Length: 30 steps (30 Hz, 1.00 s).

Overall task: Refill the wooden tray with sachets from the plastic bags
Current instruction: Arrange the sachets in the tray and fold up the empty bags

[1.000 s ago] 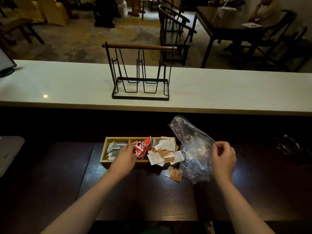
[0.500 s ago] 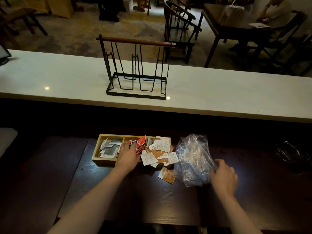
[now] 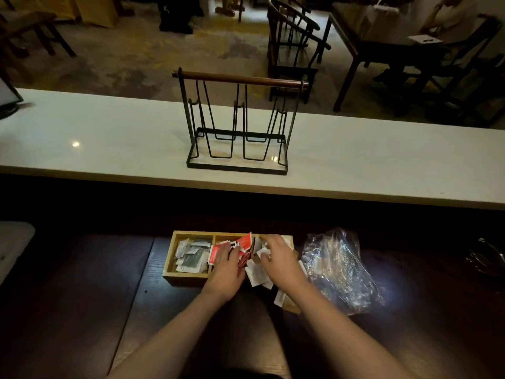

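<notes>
A wooden tray (image 3: pixel 175 274) with three compartments sits on the dark table. Its left compartment holds grey and white sachets (image 3: pixel 191 254); the middle one holds red sachets (image 3: pixel 244 241). My left hand (image 3: pixel 225 269) rests flat on the red sachets. My right hand (image 3: pixel 278 258) lies over the right compartment, its fingers curled on white sachets (image 3: pixel 255 273) that spill over the tray's front. One brown sachet (image 3: pixel 288 306) lies on the table under my right forearm. A crumpled clear plastic bag (image 3: pixel 338 269) lies right of the tray, untouched.
A white counter (image 3: pixel 109 149) runs across behind the table, with a black wire rack (image 3: pixel 237 127) with a wooden handle standing on it. A dark shiny object (image 3: pixel 486 258) sits at the far right. Chairs, tables and a seated person are beyond the counter.
My right hand has let go of the plastic bag, which now lies on the table, and moved left onto the white sachets. My left hand stays on the red sachets.
</notes>
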Each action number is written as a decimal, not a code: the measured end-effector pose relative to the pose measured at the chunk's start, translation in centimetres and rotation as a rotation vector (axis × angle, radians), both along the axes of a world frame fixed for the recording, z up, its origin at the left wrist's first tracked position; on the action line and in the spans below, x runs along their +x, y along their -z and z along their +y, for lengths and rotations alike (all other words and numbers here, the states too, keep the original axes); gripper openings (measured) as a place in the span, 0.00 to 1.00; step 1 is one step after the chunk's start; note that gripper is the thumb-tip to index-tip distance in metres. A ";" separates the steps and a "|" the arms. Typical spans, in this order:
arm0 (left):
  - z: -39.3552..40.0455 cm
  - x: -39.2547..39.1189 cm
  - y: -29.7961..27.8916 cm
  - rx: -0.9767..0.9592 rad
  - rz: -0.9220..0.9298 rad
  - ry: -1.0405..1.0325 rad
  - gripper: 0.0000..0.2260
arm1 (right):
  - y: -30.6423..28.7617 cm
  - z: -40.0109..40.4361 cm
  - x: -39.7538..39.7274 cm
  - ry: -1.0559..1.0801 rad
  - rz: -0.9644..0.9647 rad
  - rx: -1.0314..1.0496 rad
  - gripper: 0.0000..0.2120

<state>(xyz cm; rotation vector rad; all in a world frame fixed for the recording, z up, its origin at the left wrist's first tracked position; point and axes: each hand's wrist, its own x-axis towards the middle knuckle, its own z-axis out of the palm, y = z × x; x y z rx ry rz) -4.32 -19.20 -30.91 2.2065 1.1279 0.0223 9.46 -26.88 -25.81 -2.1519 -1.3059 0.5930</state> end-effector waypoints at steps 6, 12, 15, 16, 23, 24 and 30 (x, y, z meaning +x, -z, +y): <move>1.1 -0.6 0.0 -0.072 -0.100 0.095 0.29 | 2.2 6.5 -1.6 -0.113 -0.372 -0.254 0.18; 2.1 -2.9 0.8 0.250 0.002 0.198 0.29 | 3.3 7.3 -3.7 -0.096 -0.332 -0.241 0.17; 2.5 -3.3 1.0 0.224 0.054 0.172 0.30 | 3.5 7.7 -4.2 -0.112 -0.339 -0.236 0.19; 2.6 -3.3 1.1 0.205 0.048 0.180 0.29 | 3.5 7.8 -4.1 -0.133 -0.342 -0.245 0.19; 1.7 -1.9 0.9 0.013 -0.075 0.184 0.32 | 1.9 6.7 -1.2 0.051 -0.044 -0.079 0.18; 1.7 -1.8 0.9 0.013 -0.074 0.170 0.32 | 1.7 6.1 -0.7 0.137 -0.031 -0.033 0.18; 1.5 -1.3 1.1 0.145 0.068 0.175 0.33 | 1.6 0.4 3.0 0.433 -0.004 -0.006 0.18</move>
